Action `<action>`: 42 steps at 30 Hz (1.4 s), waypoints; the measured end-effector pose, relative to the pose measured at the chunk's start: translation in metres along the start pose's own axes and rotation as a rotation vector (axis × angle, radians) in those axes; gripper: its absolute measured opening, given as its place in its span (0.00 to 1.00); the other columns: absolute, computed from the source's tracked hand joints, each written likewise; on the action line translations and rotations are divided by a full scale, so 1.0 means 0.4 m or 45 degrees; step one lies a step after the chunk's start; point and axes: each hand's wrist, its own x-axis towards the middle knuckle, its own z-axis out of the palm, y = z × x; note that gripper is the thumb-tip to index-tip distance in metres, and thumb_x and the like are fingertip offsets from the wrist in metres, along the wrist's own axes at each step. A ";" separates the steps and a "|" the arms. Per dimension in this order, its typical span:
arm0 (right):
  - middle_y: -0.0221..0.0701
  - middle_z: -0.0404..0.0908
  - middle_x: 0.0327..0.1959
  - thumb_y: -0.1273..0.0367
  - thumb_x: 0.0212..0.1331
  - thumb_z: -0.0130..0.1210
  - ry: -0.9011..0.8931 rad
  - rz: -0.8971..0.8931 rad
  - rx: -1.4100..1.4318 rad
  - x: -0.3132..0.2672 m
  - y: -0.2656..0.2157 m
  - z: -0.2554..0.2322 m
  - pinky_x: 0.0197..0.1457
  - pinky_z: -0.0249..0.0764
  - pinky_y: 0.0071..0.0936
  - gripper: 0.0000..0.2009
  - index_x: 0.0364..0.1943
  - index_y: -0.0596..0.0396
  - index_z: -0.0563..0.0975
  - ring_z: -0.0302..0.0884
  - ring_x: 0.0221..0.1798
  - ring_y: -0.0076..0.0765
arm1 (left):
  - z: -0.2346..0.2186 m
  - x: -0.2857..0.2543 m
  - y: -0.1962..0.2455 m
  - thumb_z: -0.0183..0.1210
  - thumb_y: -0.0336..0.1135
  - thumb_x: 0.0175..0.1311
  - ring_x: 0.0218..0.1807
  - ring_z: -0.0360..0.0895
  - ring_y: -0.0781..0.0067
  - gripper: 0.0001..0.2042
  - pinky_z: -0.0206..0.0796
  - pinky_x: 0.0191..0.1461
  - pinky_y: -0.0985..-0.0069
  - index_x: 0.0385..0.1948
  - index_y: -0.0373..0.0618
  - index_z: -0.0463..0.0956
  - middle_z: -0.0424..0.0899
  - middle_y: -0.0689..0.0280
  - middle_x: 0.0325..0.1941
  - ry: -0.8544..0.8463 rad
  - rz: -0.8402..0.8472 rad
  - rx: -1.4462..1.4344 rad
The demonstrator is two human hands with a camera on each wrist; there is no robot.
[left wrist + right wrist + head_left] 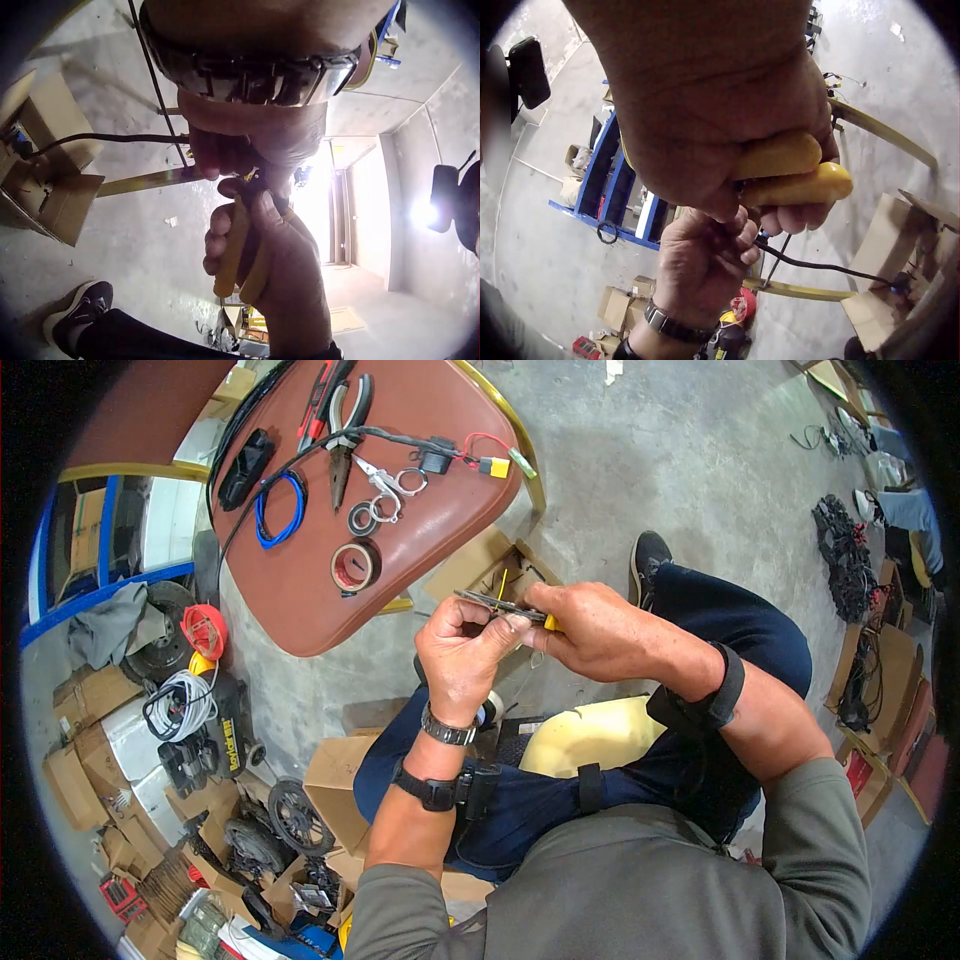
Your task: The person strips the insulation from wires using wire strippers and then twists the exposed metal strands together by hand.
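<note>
My right hand (600,628) grips pliers with yellow handles (799,186); their dark head (490,603) points left, toward the fingertips of my left hand (462,660). Both hands meet over the lap. In the left wrist view, the left hand's curled fingers hold a black cable (112,138), which runs off to an open carton (56,191). The right hand (289,274) wraps the handles there, thumb on top near the pivot. The held end of the cable is hidden among the fingers in the right wrist view.
A brown padded chair seat (290,585) ahead holds long-nose pliers (340,470), scissors (385,485), a tape roll (354,567), blue wire (281,510) and a black cable with a yellow connector (493,467). Cartons, wheels and a red helmet (204,630) crowd the left floor.
</note>
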 end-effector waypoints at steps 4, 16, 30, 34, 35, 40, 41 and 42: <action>0.54 0.81 0.29 0.62 0.65 0.57 -0.001 -0.002 0.018 -0.001 0.001 0.000 0.42 0.74 0.55 0.14 0.39 0.61 0.73 0.80 0.39 0.68 | 0.003 0.000 -0.007 0.73 0.26 0.57 0.28 0.75 0.84 0.11 0.70 0.31 0.83 0.27 0.41 0.76 0.83 0.68 0.28 0.005 0.018 -0.019; 0.54 0.81 0.30 0.63 0.65 0.57 0.005 -0.002 0.059 -0.003 0.001 0.000 0.42 0.73 0.56 0.14 0.42 0.60 0.72 0.79 0.40 0.68 | 0.004 0.001 -0.012 0.73 0.27 0.57 0.25 0.75 0.83 0.11 0.68 0.28 0.83 0.27 0.41 0.75 0.83 0.67 0.27 0.009 0.045 0.004; 0.56 0.81 0.30 0.59 0.64 0.58 -0.056 0.034 0.111 0.001 -0.018 -0.024 0.42 0.73 0.55 0.17 0.43 0.61 0.73 0.79 0.40 0.68 | -0.007 0.011 -0.010 0.73 0.27 0.57 0.33 0.74 0.86 0.09 0.67 0.37 0.84 0.31 0.39 0.79 0.83 0.70 0.31 -0.019 0.030 -0.067; 0.55 0.81 0.31 0.58 0.65 0.57 -0.046 0.012 0.069 -0.003 -0.015 -0.027 0.42 0.73 0.55 0.17 0.42 0.61 0.74 0.79 0.40 0.68 | -0.015 0.015 -0.020 0.70 0.25 0.59 0.33 0.76 0.84 0.07 0.70 0.39 0.83 0.33 0.38 0.79 0.84 0.69 0.33 -0.070 -0.013 -0.145; 0.55 0.81 0.31 0.58 0.65 0.57 -0.028 0.005 0.059 -0.002 -0.010 -0.027 0.42 0.73 0.55 0.17 0.42 0.61 0.74 0.79 0.40 0.67 | -0.017 0.017 -0.020 0.69 0.25 0.60 0.34 0.76 0.84 0.06 0.71 0.39 0.82 0.33 0.38 0.79 0.84 0.68 0.34 -0.094 -0.029 -0.177; 0.55 0.82 0.31 0.60 0.64 0.57 -0.032 0.051 0.038 0.001 -0.016 -0.048 0.43 0.73 0.55 0.16 0.43 0.61 0.75 0.79 0.40 0.67 | -0.017 0.026 0.001 0.64 0.23 0.65 0.34 0.78 0.82 0.03 0.72 0.40 0.82 0.35 0.35 0.79 0.84 0.67 0.34 -0.151 0.040 -0.182; 0.55 0.82 0.32 0.61 0.64 0.56 -0.034 0.051 0.036 0.001 -0.014 -0.046 0.44 0.73 0.55 0.16 0.43 0.61 0.75 0.80 0.40 0.67 | -0.017 0.028 -0.001 0.63 0.23 0.66 0.33 0.78 0.82 0.02 0.72 0.39 0.82 0.35 0.34 0.79 0.84 0.67 0.34 -0.157 0.069 -0.167; 0.55 0.82 0.32 0.62 0.63 0.56 -0.035 0.051 0.033 0.001 -0.011 -0.042 0.44 0.73 0.55 0.15 0.43 0.61 0.75 0.80 0.40 0.67 | -0.019 0.028 -0.003 0.61 0.22 0.66 0.34 0.79 0.79 0.02 0.73 0.40 0.80 0.35 0.34 0.79 0.84 0.65 0.34 -0.164 0.078 -0.135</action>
